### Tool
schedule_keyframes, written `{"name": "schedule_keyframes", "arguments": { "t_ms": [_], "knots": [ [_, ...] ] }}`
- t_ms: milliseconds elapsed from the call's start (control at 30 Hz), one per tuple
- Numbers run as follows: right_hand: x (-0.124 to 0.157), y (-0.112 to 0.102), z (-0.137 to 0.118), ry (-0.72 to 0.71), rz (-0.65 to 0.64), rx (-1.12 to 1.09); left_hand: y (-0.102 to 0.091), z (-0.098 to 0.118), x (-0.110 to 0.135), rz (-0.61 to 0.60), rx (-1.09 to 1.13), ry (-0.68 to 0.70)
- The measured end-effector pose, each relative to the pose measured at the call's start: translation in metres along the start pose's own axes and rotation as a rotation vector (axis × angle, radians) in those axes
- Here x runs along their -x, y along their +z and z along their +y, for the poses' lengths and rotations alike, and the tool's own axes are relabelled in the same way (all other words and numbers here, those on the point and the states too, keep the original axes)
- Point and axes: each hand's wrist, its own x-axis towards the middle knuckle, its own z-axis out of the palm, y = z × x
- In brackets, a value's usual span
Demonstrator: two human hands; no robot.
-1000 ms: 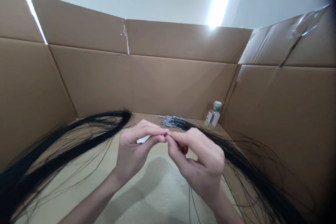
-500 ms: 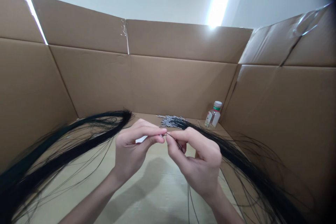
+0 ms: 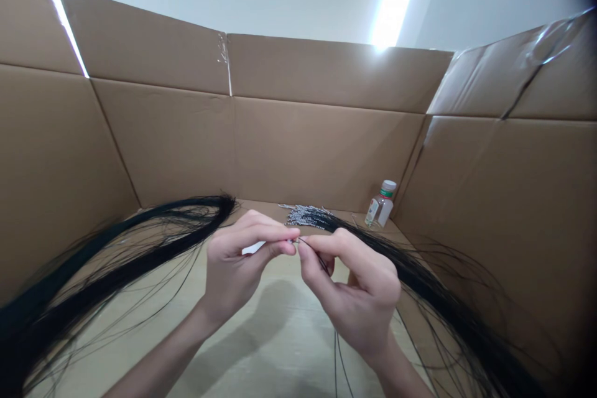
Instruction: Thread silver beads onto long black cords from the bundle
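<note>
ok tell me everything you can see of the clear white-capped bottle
The clear, plastic-looking bottle has a white cap, a green band below it and a pale label with reddish marks too small to read. It stands upright near the back right corner of the brown cardboard enclosure. Neither the left hand nor the right hand touches it; whether it holds anything is unclear.

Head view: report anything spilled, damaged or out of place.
Nothing appears spilled. The black bundle on the right looks untidy, because loose strands splay from its sides. The bottle in the far right corner may be out of place near such strands.
</note>
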Motion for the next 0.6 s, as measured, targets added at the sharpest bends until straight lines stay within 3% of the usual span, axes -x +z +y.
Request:
{"name": "schedule_keyframes", "arguments": {
  "t_ms": [600],
  "knots": [
    [-0.0004,-0.0028,-0.0001,-0.029,-0.014,0.074,0.0001,-0.0003,-0.001,-0.016,-0.034,0.015]
  ]
}}
